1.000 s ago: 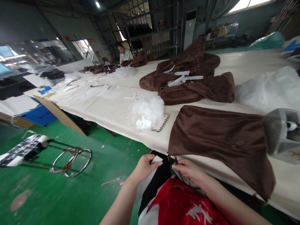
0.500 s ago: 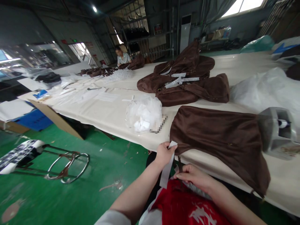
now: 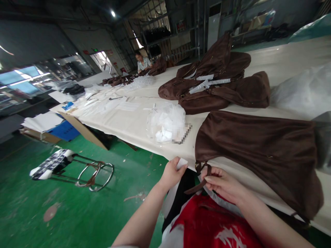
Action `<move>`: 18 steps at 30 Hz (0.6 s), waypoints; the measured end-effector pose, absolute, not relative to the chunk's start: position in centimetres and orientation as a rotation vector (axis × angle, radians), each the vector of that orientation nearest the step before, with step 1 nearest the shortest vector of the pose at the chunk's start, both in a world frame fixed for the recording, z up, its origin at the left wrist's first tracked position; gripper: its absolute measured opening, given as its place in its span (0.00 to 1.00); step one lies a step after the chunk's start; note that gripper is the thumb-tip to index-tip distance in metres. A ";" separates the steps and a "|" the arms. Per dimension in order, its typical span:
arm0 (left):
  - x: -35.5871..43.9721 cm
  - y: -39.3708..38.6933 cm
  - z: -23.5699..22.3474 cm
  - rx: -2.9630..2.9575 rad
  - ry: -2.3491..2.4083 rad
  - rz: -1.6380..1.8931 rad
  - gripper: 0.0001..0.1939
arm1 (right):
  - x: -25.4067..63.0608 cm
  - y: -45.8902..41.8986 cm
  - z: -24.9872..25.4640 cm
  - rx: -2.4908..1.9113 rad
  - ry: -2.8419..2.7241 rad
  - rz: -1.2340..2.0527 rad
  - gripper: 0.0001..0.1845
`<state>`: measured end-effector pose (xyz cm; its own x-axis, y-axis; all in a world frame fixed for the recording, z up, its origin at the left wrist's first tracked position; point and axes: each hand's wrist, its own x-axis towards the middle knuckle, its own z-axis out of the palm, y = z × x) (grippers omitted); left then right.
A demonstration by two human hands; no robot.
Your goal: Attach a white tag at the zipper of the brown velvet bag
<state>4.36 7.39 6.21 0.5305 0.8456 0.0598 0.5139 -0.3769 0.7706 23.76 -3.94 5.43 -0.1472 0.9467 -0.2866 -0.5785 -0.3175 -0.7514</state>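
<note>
My left hand (image 3: 173, 173) pinches a white strip (image 3: 182, 162), which hangs down beside my leg just off the table edge. My right hand (image 3: 219, 181) is closed on a narrow brown strap (image 3: 198, 187) joined to the near left corner of a brown bag (image 3: 248, 144). Another pale strip (image 3: 219, 201) trails below my right hand across the red apron (image 3: 204, 220). The bag lies flat along the table's front edge, its lower right part hanging over. Left of it stands a clear plastic bag (image 3: 168, 119) with crumpled white scraps.
More brown bags (image 3: 212, 86) with white-wrapped straps are heaped farther back on the cream-covered table (image 3: 111, 122). Plastic sheeting (image 3: 305, 91) lies at right. A stool (image 3: 54, 165) lies on the green floor at left, near a blue box (image 3: 63, 131). A person (image 3: 143, 63) sits at the far end.
My left hand has shifted slightly left with the white strip. My right hand has risen and now holds the brown strap out in plain view. The camera view has turned left.
</note>
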 end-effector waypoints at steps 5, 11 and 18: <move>1.8 5.3 6.4 1.849 0.998 0.470 0.10 | 22.8 -4.1 5.4 -0.931 -0.562 1.595 0.14; 0.5 4.2 6.2 1.676 0.948 0.303 0.21 | 23.2 -3.4 5.8 -0.914 -0.523 1.464 0.13; 0.0 3.7 6.5 1.574 0.900 0.257 0.21 | 23.6 -3.6 5.1 -0.942 -0.505 1.427 0.12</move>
<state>0.03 3.71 6.53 0.6717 0.6669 -0.3227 0.3953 0.0458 0.9174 23.57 -3.59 5.08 0.1271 0.9636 -0.2352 -0.6013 -0.1137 -0.7909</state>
